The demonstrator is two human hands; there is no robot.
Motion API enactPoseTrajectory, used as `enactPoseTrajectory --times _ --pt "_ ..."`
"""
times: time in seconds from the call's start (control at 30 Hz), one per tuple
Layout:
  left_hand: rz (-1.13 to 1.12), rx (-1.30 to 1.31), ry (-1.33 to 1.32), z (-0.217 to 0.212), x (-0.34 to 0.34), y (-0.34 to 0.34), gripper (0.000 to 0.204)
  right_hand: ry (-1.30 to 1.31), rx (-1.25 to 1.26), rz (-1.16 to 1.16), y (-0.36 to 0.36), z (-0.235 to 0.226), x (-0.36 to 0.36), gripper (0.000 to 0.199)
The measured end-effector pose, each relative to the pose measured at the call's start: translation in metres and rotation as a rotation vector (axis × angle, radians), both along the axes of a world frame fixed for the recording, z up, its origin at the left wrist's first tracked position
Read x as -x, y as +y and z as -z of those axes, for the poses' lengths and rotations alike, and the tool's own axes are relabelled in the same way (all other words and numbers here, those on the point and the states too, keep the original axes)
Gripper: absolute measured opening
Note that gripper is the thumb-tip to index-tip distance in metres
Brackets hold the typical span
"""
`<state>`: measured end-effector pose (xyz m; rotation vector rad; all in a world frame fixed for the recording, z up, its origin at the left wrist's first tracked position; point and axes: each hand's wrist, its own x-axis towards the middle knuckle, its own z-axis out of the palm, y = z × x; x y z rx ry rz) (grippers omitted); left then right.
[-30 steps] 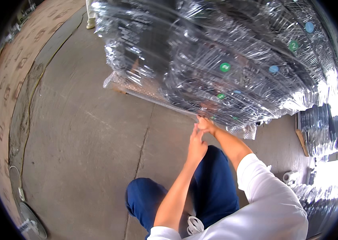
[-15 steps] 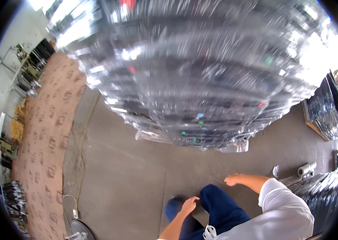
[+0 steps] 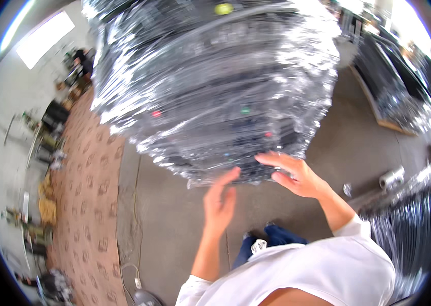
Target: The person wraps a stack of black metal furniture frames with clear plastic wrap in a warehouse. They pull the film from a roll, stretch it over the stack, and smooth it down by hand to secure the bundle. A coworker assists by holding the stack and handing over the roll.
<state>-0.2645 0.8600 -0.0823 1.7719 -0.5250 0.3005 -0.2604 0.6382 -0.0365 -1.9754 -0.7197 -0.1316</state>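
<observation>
A tall stack of dark goods wrapped in clear stretch film (image 3: 210, 97) stands right in front of me, with small red, green and yellow spots showing through. My left hand (image 3: 219, 204) is raised before its lower near side, fingers apart and smeared by motion. To the right of it, my right hand (image 3: 297, 176) reaches to the film with spread fingers; its fingertips overlap the wrapped surface, and I cannot tell whether they touch it. Neither hand holds anything.
A roll of clear film (image 3: 392, 177) lies on the floor at the right, near a film scrap (image 3: 347, 189). More wrapped stacks (image 3: 399, 234) stand along the right. Brown patterned sheeting (image 3: 85, 204) covers the floor at the left, beside a cable with a socket (image 3: 138, 283).
Both hands have risen from beside my legs to the front of the wrapped stack, and their fingers have opened out. My body is more upright, and the view has shifted.
</observation>
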Motion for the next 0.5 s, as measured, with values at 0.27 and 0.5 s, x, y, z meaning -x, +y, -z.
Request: enactPoseTrajectory --times 0.27,0.5 --pt "0.342 0.691 -1.132 -0.168 0.041 -0.095 0.054 -0.985 -0.365 0.399 -0.045 -0.123 0.1 0.024" --pt "0.186 0.898 -1.26 -0.189 0.03 -0.289 0.085 -1.153 -0.245 0.734 -0.217 -0.099 0.121 0.019"
